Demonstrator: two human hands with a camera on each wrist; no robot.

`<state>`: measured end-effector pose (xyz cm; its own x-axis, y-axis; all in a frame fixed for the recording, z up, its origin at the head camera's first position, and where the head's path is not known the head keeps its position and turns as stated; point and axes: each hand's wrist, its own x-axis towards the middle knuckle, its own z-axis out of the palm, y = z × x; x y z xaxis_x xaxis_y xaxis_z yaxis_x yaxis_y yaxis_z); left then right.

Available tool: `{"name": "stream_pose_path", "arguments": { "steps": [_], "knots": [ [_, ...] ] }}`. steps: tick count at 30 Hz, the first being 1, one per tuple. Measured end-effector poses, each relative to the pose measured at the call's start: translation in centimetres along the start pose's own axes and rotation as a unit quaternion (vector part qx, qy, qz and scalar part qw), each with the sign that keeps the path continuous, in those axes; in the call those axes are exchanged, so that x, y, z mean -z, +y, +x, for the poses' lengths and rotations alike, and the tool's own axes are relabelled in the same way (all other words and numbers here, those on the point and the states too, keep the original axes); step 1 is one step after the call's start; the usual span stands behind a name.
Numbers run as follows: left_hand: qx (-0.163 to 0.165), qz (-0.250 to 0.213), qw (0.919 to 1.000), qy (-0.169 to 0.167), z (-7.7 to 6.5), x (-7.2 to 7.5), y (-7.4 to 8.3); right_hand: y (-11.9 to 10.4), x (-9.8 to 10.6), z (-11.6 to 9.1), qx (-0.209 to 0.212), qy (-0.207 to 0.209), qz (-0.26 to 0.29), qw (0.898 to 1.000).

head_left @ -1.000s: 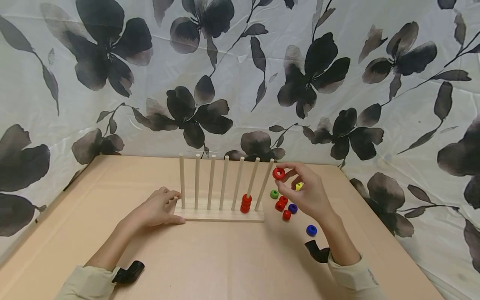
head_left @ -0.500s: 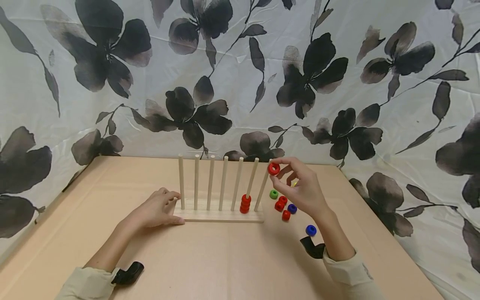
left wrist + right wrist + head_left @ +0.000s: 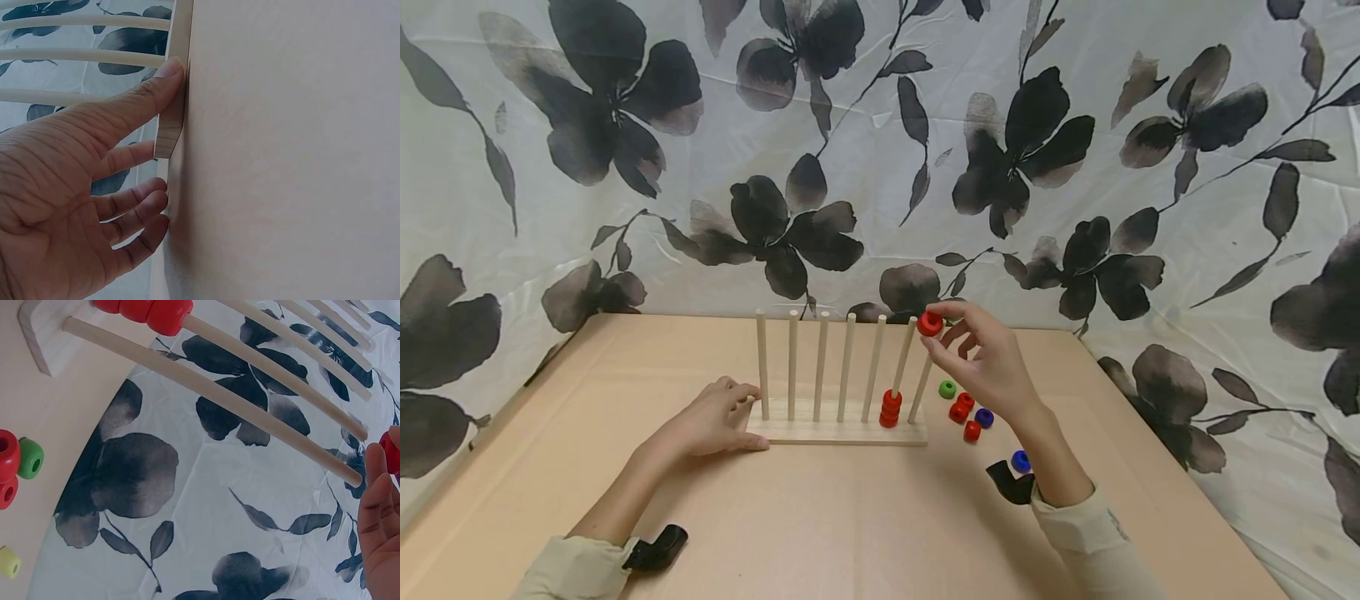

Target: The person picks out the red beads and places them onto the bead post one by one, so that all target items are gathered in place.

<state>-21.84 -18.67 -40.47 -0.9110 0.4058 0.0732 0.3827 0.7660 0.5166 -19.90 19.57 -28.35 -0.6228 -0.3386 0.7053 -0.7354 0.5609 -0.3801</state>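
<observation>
A wooden peg rack (image 3: 842, 432) with several upright pegs stands on the table. My left hand (image 3: 707, 423) holds its left end; in the left wrist view the thumb lies on the front of the base, the index finger behind its end. Three red beads (image 3: 891, 408) are stacked on the second peg from the right. Between thumb and fingertips my right hand (image 3: 988, 358) pinches another red bead (image 3: 928, 328), up by the tops of the two rightmost pegs. In the right wrist view this bead (image 3: 392, 455) is partly cut off and appears apart from the peg tips.
Right of the rack lie loose beads: a green one (image 3: 947, 389), several red ones (image 3: 958, 412) and blue ones (image 3: 984, 418). A yellow bead (image 3: 9, 562) shows in the right wrist view. Floral cloth (image 3: 880, 150) hangs behind the table.
My right hand has carried the red bead leftward and slightly up, from beside the rightmost peg to near the second peg's top. The left hand and rack have stayed put.
</observation>
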Motion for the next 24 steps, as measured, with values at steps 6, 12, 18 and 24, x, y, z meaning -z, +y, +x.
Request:
{"name": "stream_pose_path", "arguments": {
  "steps": [6,12,18,24],
  "knots": [
    [0.002,0.001,1.0000,0.000,-0.1,-0.1,0.0,-0.2,-0.5,0.5,-0.016,-0.012,0.000,1.000],
    [0.002,0.001,1.0000,0.000,-0.1,-0.1,0.0,-0.1,-0.8,0.9,-0.024,-0.022,0.002,0.999],
    [0.000,0.001,1.0000,0.001,-0.1,0.0,0.1,-0.1,-1.1,1.2,-0.028,-0.030,-0.001,0.999],
    [-0.004,0.003,1.0000,0.003,-0.1,0.0,0.0,-0.1,-1.1,1.3,-0.032,-0.034,-0.008,0.999]
  ]
}}
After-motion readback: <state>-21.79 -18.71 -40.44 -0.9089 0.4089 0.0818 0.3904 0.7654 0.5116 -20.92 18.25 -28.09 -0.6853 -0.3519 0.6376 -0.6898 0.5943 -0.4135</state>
